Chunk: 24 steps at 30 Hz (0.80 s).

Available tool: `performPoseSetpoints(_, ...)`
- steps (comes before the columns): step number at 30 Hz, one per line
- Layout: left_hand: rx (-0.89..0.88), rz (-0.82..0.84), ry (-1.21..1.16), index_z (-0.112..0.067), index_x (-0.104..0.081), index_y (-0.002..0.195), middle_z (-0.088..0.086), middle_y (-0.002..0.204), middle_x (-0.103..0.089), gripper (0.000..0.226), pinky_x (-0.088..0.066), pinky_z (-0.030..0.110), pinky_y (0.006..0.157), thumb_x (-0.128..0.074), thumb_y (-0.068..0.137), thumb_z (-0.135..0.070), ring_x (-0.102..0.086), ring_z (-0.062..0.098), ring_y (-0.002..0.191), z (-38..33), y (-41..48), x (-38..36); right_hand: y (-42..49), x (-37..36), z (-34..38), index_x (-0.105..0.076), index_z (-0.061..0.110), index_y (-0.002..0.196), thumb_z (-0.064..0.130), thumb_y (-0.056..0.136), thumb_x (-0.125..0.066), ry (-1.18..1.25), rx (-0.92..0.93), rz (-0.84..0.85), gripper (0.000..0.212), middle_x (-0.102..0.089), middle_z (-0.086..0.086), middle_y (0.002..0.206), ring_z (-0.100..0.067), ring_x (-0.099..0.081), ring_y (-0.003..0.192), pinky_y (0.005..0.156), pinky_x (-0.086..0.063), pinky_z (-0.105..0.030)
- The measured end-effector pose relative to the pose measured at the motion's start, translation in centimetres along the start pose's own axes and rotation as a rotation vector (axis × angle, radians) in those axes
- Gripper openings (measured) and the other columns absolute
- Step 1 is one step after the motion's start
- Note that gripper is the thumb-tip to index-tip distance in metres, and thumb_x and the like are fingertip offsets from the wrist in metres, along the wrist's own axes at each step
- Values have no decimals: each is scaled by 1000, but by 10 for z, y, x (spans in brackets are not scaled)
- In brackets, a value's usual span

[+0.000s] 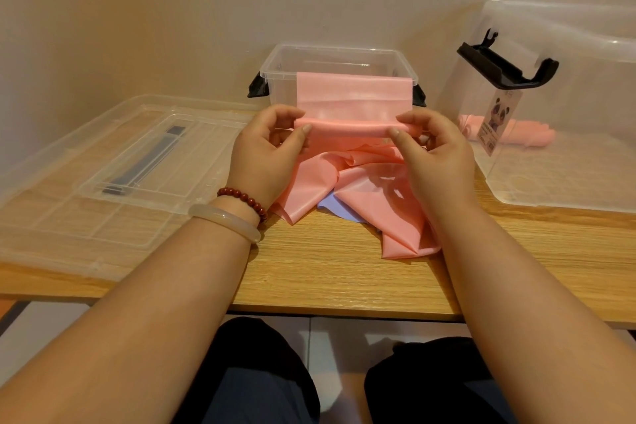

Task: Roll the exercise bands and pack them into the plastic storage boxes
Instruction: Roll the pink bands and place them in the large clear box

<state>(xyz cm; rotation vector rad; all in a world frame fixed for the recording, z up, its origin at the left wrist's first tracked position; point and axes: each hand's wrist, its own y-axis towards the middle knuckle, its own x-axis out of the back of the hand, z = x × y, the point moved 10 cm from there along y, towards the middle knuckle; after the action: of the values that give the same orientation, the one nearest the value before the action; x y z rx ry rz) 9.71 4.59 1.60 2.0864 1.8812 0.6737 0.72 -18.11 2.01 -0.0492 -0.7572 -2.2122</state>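
Observation:
A pink exercise band (354,88) hangs over the front rim of a small clear storage box (285,60) with black latches. Its near part is wound into a thin roll held above the table. My left hand (272,151) pinches the roll's left end; my right hand (430,151) pinches its right end. More pink band (364,196) lies crumpled on the table under my hands, with a pale purple band (334,208) showing beneath it. A large clear box (568,107) lies on its side at the right, with rolled pink bands (526,136) inside.
A large clear lid (113,169) lies flat on the left of the wooden table (327,272). The big box's black handle (499,65) and a panda label (499,120) face me. A wall stands close behind. My knees are below the table's front edge.

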Motion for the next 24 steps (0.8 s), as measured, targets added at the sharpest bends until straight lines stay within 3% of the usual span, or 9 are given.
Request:
performPoseSetpoints(3,-5,4,33,-27,-61,103,-1,100,-66,20,-54,19,74,-67,88,-15,-63,5,84,2,1,0,1,1,-1,-69,24,106,26,89,-69,-7,-1,-14,17,-58,13,96,0,-53,81,82,-55,-36)
performPoseSetpoints(6,0,23,77,-34,-59,103,-1,107,-64,26,-55,23,80,-69,86,-16,-60,2,84,4,2,-2,0,0,-2,-70,24,105,27,90,-67,-6,-16,-13,16,-63,8,100,-6,-58,87,82,-55,-35)
performPoseSetpoints(9,-4,33,68,-35,-59,105,-3,108,-64,26,-57,34,83,-66,89,-16,-64,15,92,5,2,-3,0,1,-1,-70,23,106,26,90,-67,0,-14,-14,16,-64,8,100,-6,-57,89,82,-53,-32)
performPoseSetpoints(13,-12,45,107,-44,-55,100,0,110,-63,25,-57,38,84,-64,90,-23,-65,17,96,5,2,-5,0,1,6,-69,23,111,26,90,-68,1,40,-1,22,-60,9,108,1,-55,95,85,-48,-18)
performPoseSetpoints(15,-24,43,115,-42,-57,100,0,109,-63,20,-56,37,85,-63,91,-25,-64,15,96,5,2,-5,-1,-1,5,-66,26,114,23,90,-66,10,31,11,24,-58,9,114,-4,-57,101,87,-51,-21)
performPoseSetpoints(19,-42,20,104,-38,-61,99,-3,113,-62,20,-53,24,86,-65,90,-21,-63,8,96,2,2,-2,-2,-1,0,-65,28,108,21,90,-63,29,-7,13,19,-62,7,111,-13,-63,96,81,-57,-43)
performPoseSetpoints(22,-47,33,119,-32,-63,104,-8,110,-60,23,-47,7,76,-69,87,-18,-56,-11,84,0,2,-3,-3,-1,0,-66,26,104,21,92,-63,52,-17,4,14,-63,12,101,-15,-63,94,82,-56,-45)
performPoseSetpoints(24,-33,62,104,-32,-61,108,-13,104,-60,28,-47,6,74,-70,85,-16,-55,-13,80,1,2,-6,-3,0,0,-67,24,104,21,92,-63,54,-20,-6,13,-62,14,97,-14,-63,91,82,-55,-45)
